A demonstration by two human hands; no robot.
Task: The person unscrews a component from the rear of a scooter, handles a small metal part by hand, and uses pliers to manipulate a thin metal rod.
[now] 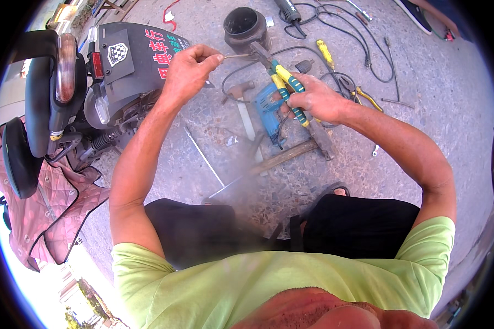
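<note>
My left hand [191,71] pinches the end of a thin metal rod [237,55] between thumb and fingers. The rod runs level to the right, into the jaws of a pair of pliers [283,73] with yellow and green handles. Wrapped round those handles is my right hand [319,100]. Just beyond the jaws stands a dark, round metal container [246,33] with an open top. Below the pliers, on the ground, lie a blue power drill [269,107] and a hammer with a pale handle [246,120].
A motorcycle's rear mudguard [129,68] stands close at left, above a pink quilted cover [52,203]. A yellow screwdriver [325,54], yellow-handled pliers [369,98], a corded black power tool [288,12] and a wooden-handled sledgehammer [285,158] lie about. Another person's foot [414,15] shows at upper right.
</note>
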